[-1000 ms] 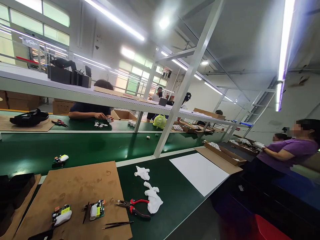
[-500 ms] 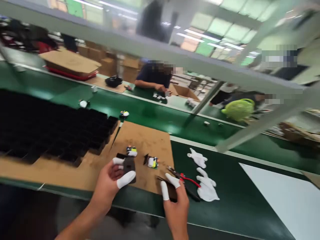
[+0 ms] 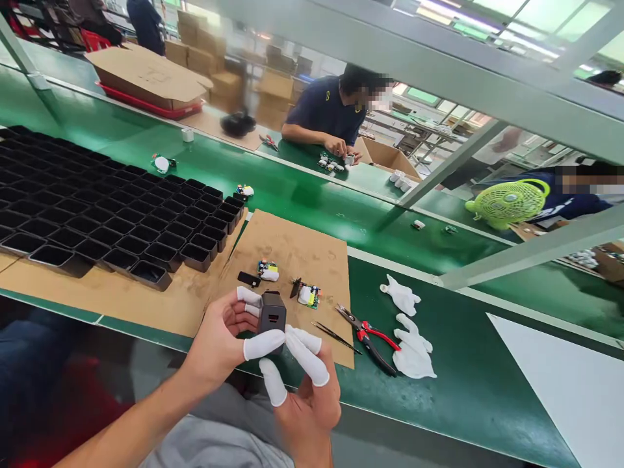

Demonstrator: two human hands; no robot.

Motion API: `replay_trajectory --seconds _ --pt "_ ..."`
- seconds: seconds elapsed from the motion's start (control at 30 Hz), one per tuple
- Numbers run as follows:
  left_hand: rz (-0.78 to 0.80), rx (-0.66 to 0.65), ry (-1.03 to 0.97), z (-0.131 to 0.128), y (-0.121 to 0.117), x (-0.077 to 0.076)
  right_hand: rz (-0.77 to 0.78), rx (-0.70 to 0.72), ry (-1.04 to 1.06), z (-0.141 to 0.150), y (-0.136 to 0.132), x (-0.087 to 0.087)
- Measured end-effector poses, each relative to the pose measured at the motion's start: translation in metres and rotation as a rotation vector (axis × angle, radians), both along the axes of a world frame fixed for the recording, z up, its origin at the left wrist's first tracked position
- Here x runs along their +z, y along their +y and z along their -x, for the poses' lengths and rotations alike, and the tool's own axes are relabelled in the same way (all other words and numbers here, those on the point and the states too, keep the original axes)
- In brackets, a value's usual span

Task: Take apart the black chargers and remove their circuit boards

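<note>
My left hand (image 3: 225,338) grips a small black charger housing (image 3: 272,318) between thumb and fingers, all capped with white finger cots. My right hand (image 3: 307,390) comes up from below; its cot-covered fingertips touch the housing's lower right side. Both hands hover above the near edge of a brown cardboard mat (image 3: 292,260). On the mat lie two small circuit boards (image 3: 267,270) (image 3: 309,296), a black piece (image 3: 248,279) and tweezers (image 3: 336,337).
Red-handled cutters (image 3: 373,338) and two white gloves (image 3: 412,351) lie on the green table to the right. A black compartment tray (image 3: 97,208) fills the left. A green conveyor (image 3: 312,208) runs behind it; a seated person (image 3: 336,110) works opposite. A green fan (image 3: 507,203) stands right.
The view swung from the far hall down onto the bench. My hands came together: the left lifted the black housing and the right left the mat edge to touch it.
</note>
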State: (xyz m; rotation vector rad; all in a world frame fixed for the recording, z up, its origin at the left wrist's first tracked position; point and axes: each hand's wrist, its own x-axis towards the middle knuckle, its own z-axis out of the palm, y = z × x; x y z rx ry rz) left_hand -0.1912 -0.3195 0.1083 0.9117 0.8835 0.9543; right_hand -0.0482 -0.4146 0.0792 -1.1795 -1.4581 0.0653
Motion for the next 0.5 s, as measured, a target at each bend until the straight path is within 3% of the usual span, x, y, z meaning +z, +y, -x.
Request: replay_trajectory --seconds 0.23,0.5 --pt "-0.018 0.026 0.012 0.008 -0.004 -0.001 0.033 0.028 0.082 0.008 0.006 -0.006" --pt "0.071 0.033 -0.017 0.015 -0.007 -0.024 0.078 0.014 0.071 0.016 0.005 -0.019"
